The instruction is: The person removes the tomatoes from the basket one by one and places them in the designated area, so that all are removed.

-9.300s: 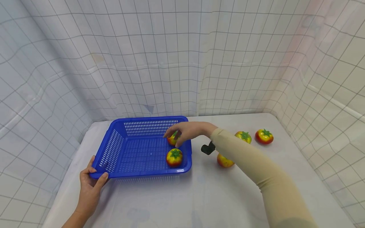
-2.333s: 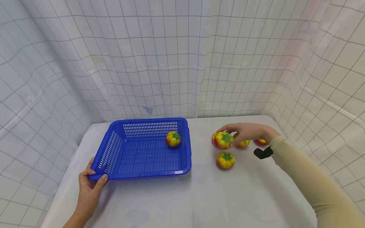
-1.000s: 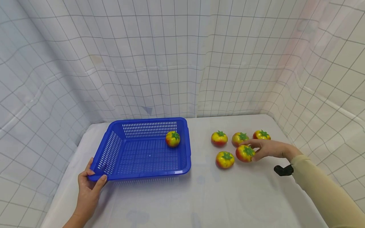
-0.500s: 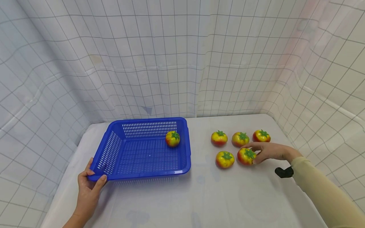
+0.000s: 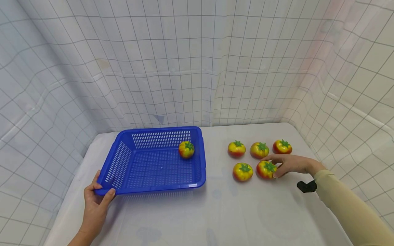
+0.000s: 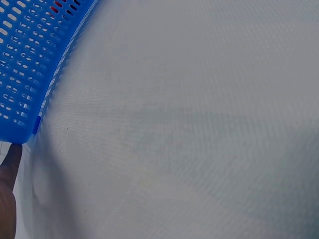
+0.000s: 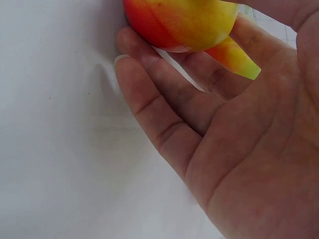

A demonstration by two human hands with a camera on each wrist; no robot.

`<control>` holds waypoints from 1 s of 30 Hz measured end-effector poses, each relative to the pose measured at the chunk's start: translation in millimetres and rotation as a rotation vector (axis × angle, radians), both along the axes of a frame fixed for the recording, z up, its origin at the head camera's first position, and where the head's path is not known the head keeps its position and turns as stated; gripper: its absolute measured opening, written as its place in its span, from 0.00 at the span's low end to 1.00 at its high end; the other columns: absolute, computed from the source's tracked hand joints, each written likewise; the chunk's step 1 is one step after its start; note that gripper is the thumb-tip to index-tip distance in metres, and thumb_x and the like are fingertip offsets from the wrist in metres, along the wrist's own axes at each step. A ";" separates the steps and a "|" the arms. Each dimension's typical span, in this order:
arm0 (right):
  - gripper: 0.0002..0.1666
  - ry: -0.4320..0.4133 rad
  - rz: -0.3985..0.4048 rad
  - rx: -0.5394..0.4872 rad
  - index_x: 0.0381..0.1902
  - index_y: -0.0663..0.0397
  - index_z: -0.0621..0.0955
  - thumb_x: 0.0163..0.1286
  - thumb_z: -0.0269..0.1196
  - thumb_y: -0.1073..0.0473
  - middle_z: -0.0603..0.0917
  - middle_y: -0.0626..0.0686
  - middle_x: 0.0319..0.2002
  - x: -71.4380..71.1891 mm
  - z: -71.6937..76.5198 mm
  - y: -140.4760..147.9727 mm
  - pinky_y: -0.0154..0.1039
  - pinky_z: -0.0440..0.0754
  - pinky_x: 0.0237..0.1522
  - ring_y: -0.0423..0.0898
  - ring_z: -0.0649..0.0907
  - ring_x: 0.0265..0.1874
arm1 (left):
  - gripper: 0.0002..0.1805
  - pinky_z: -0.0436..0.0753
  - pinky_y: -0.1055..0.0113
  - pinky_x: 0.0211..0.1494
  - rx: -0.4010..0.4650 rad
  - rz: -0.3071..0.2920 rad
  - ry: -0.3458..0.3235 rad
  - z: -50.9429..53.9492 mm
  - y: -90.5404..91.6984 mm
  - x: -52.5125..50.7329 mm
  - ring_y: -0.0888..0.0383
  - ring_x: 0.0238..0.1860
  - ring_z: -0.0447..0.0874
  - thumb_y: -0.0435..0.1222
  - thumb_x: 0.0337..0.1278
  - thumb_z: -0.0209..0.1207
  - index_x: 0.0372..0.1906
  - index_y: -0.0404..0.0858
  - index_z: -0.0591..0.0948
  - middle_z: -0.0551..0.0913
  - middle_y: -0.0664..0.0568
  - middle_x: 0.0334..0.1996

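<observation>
The blue plastic basket (image 5: pixel 160 188) sits on the table's left side. My left hand (image 5: pixel 95 205) grips its near left corner, thumb on the rim. One red-and-yellow tomato (image 5: pixel 186 149) with a green calyx, toy-like in its gloss, lies inside by the right wall. Out on the right, my right hand (image 5: pixel 292 164) holds another tomato (image 5: pixel 265 170) at table level, thumb on its near right side and fingers behind. In the right wrist view, curled fingers (image 7: pixel 149 99) lie beside and under the red-yellow tomato (image 7: pixel 179 22); its top is cut off.
Close around the right hand are more tomatoes: one to the left (image 5: pixel 243 172), and a back row with a left tomato (image 5: pixel 236 149), a middle tomato (image 5: pixel 259 150) and a right tomato (image 5: pixel 282 147). White gridded curtains (image 5: pixel 184 68) enclose the table (image 5: pixel 184 222).
Of two tomatoes in the basket earlier, one is left there. My right hand has carried a tomato rightward and lowered it beside the front one. The left hand keeps its place.
</observation>
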State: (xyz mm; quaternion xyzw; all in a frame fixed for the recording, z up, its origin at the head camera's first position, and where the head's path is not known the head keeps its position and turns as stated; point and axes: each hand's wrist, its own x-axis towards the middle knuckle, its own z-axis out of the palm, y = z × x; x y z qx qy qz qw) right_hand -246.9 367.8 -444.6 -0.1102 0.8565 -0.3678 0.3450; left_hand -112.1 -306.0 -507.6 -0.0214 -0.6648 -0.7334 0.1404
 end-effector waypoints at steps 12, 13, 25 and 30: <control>0.40 -0.009 -0.011 -0.015 0.73 0.41 0.72 0.63 0.72 0.55 0.63 0.67 0.73 0.1 -2.7 0.8 0.49 0.78 0.62 0.64 0.64 0.71 | 0.21 0.76 0.80 0.57 -0.012 0.009 -0.017 0.9 0.2 0.4 0.53 0.72 0.56 0.24 0.76 0.48 0.56 0.50 0.55 0.36 0.56 0.82; 0.40 -0.012 -0.012 -0.020 0.73 0.41 0.72 0.63 0.72 0.56 0.62 0.67 0.73 0.1 -2.9 0.9 0.48 0.78 0.61 0.64 0.64 0.71 | 0.21 0.76 0.80 0.57 -0.012 0.010 -0.018 1.0 0.2 0.3 0.53 0.72 0.56 0.24 0.76 0.48 0.56 0.51 0.55 0.36 0.56 0.82; 0.42 -0.030 -0.022 -0.032 0.73 0.43 0.71 0.63 0.73 0.56 0.61 0.68 0.73 -0.4 -3.1 0.0 0.48 0.79 0.61 0.63 0.65 0.70 | 0.21 0.77 0.78 0.58 0.013 -0.005 -0.003 0.8 0.3 0.4 0.53 0.72 0.56 0.23 0.76 0.48 0.55 0.50 0.55 0.36 0.55 0.82; 0.42 -0.034 -0.022 -0.028 0.74 0.42 0.71 0.63 0.73 0.56 0.61 0.68 0.74 0.0 -2.3 -0.5 0.50 0.78 0.62 0.64 0.64 0.71 | 0.21 0.77 0.78 0.59 0.018 -0.006 0.004 1.1 0.2 0.4 0.53 0.71 0.57 0.23 0.76 0.48 0.55 0.50 0.56 0.37 0.55 0.82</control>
